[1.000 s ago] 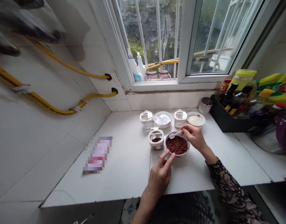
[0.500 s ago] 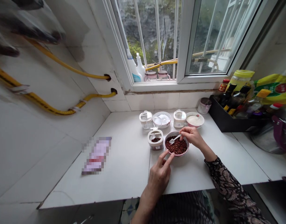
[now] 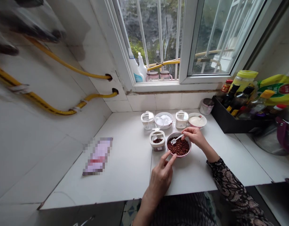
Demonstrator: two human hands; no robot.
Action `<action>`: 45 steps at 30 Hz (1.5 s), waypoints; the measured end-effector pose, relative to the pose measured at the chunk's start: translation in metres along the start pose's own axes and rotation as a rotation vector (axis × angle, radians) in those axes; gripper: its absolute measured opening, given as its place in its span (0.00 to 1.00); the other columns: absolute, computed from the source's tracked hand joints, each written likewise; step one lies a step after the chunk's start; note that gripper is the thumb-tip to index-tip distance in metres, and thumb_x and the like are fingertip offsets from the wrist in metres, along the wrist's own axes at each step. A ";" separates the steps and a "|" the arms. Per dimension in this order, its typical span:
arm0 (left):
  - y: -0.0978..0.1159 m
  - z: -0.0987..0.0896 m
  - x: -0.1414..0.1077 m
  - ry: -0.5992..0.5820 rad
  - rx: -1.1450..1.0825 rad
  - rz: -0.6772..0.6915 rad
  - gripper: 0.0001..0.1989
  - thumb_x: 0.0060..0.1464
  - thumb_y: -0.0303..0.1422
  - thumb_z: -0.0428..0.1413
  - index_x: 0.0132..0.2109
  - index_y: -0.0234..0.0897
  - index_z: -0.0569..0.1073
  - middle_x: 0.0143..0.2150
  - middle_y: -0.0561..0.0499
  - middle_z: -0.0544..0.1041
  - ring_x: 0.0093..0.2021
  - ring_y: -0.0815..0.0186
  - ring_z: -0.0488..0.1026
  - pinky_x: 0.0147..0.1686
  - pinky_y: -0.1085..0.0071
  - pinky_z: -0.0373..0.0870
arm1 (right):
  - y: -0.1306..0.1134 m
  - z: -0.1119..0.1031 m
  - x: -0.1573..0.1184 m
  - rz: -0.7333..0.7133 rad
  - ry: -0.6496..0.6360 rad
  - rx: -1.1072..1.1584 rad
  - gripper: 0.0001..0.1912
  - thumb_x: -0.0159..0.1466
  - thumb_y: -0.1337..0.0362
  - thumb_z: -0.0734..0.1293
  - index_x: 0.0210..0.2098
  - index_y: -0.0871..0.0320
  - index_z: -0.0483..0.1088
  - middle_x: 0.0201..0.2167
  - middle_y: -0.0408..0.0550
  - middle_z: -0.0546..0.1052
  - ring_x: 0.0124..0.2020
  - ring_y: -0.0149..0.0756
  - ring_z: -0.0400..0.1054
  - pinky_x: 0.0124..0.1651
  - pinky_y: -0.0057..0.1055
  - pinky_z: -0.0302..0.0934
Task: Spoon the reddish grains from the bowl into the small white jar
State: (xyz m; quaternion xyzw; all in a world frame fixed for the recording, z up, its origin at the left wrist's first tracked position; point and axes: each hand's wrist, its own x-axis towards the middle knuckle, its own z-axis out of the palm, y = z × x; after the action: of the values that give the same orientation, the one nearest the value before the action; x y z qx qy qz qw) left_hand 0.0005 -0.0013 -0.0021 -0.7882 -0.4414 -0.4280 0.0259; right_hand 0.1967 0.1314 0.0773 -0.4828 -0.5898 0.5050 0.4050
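Note:
A small white spoon (image 3: 177,139) is pinched in the fingers of my right hand (image 3: 193,136), its scoop over the reddish-brown grains in a bowl (image 3: 179,156). My left hand (image 3: 162,174) has its fingers apart, with the fingertips at the bowl's near rim and nothing held. Just left of the bowl stands a clear jar (image 3: 157,145) with its lid up and similar grains inside. Behind them are another clear jar (image 3: 147,121), a bowl of white stuff (image 3: 163,120), a third jar (image 3: 181,120) and a bowl of pale grains (image 3: 197,121).
A black box (image 3: 241,125) of bottles stands at the back right, beside a metal pot (image 3: 269,141). A lidded container (image 3: 206,106) is near the wall. At the left of the white counter (image 3: 128,175) lies a blurred purple item (image 3: 99,157).

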 end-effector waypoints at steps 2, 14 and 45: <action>0.000 0.000 0.000 0.003 -0.002 0.004 0.29 0.61 0.17 0.45 0.66 0.41 0.64 0.60 0.39 0.70 0.40 0.69 0.77 0.42 0.72 0.78 | -0.001 -0.001 0.000 0.024 -0.005 0.029 0.14 0.49 0.55 0.70 0.28 0.60 0.75 0.18 0.46 0.79 0.12 0.23 0.48 0.16 0.25 0.40; 0.000 0.000 0.000 -0.006 0.011 -0.001 0.31 0.61 0.17 0.45 0.68 0.42 0.62 0.60 0.39 0.70 0.40 0.69 0.78 0.42 0.73 0.79 | -0.004 0.000 -0.002 0.053 -0.039 0.064 0.12 0.49 0.57 0.71 0.26 0.60 0.75 0.17 0.45 0.78 0.12 0.22 0.48 0.16 0.25 0.38; 0.001 0.001 0.001 0.018 0.026 0.009 0.31 0.60 0.17 0.45 0.67 0.40 0.62 0.60 0.38 0.71 0.39 0.69 0.78 0.42 0.70 0.79 | -0.010 0.054 -0.023 -0.653 0.046 -0.366 0.10 0.67 0.59 0.64 0.37 0.54 0.77 0.32 0.51 0.83 0.33 0.40 0.77 0.41 0.35 0.70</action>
State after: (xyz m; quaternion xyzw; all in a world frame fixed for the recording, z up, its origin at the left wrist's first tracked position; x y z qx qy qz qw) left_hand 0.0019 -0.0005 -0.0017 -0.7859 -0.4433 -0.4291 0.0422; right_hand 0.1474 0.0974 0.0784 -0.3448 -0.7840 0.2243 0.4650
